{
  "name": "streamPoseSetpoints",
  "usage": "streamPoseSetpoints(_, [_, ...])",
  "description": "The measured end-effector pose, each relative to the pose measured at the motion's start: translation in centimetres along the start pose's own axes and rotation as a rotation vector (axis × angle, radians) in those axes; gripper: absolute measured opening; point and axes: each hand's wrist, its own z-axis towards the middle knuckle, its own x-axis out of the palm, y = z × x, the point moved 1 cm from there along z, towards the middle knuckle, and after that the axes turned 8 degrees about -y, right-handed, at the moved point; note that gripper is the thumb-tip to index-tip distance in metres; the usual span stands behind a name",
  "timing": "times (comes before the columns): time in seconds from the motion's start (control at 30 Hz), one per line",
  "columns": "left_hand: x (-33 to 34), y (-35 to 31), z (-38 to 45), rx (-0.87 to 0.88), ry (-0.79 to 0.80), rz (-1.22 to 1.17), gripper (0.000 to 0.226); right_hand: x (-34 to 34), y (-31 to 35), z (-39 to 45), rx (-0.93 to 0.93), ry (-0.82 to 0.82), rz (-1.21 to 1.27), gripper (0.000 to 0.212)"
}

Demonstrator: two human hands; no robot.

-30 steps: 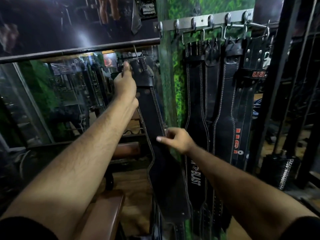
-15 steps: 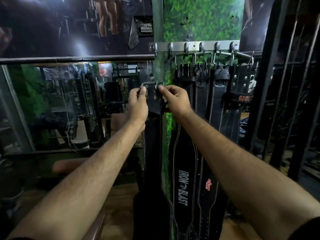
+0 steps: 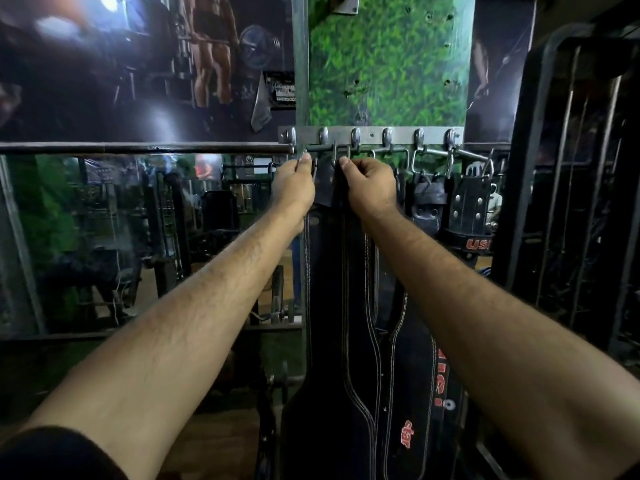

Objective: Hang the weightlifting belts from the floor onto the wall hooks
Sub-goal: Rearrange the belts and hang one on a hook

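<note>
Between the fingertips of the left hand and the right hand, the black belt reads as matt leather, its edges run with pale stitching. Just above the fingers, the hook rail is bare grey metal with a dull sheen, and its hooks catch small highlights. Right of the right hand's fingers, the hung belts show thick dark leather with shiny metal rivets and wire buckles. Above the fingers, the green panel looks rough, like artificial grass. Left of the left hand's fingers, the mirror is glossy glass, and the poster above it throws glare.
</note>
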Motion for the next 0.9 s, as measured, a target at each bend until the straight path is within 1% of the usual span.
streamPoseSetpoints(0.13, [1.4,0.0,2.5,-0.026,-0.057,0.019,0.038,1.1,0.4,2.9,0.014,0.01,-0.113,0.035])
streamPoseSetpoints(0.3, [2.0,2.2,4.3,-0.138,-0.053,0.027,0.042,2.1,-0.3,4.1,0.031,0.071,-0.276,0.036])
streamPoseSetpoints(0.37, [1.9,2.9,3.9,-0.104,-0.056,0.047,0.041,2.2,-0.8,3.8,0.01,0.075,-0.322,0.038])
streamPoseSetpoints(0.47, [1.8,2.8,3.6,-0.062,-0.069,0.011,0.04,2.2,-1.1,3.3,-0.013,0.055,-0.329,0.037])
streamPoseSetpoints(0.5, [1.6,2.7,3.2,-0.057,-0.051,-0.004,0.039,2.0,-1.2,2.9,-0.02,0.044,-0.313,0.036])
streamPoseSetpoints(0.57, [1.2,3.2,1.6,-0.081,0.015,-0.082,0.036,1.8,-2.1,1.6,-0.034,0.033,-0.195,0.031])
streamPoseSetpoints(0.67, [0.2,5.4,-1.0,-0.163,0.058,-0.245,0.039,1.6,-5.1,-1.6,-0.03,0.033,0.05,0.038])
streamPoseSetpoints(0.7, [0.0,6.2,-1.8,-0.168,0.062,-0.269,0.038,1.5,-6.5,-2.6,-0.023,0.034,0.097,0.037])
streamPoseSetpoints(0.73, [-0.2,7.1,-2.7,-0.148,0.062,-0.251,0.032,1.3,-7.8,-3.5,-0.013,0.035,0.125,0.031])
streamPoseSetpoints(0.8, [-0.5,8.5,-4.6,-0.098,0.06,-0.176,0.019,0.8,-9.7,-5.3,0.007,0.04,0.162,0.012])
streamPoseSetpoints(0.83, [-0.7,9.2,-5.4,-0.079,0.067,-0.154,0.021,0.6,-10.5,-6.0,0.009,0.048,0.177,0.006])
streamPoseSetpoints(0.9, [-1.2,10.5,-6.6,-0.065,0.09,-0.15,0.024,0.3,-11.3,-7.2,0.001,0.076,0.181,0.013])
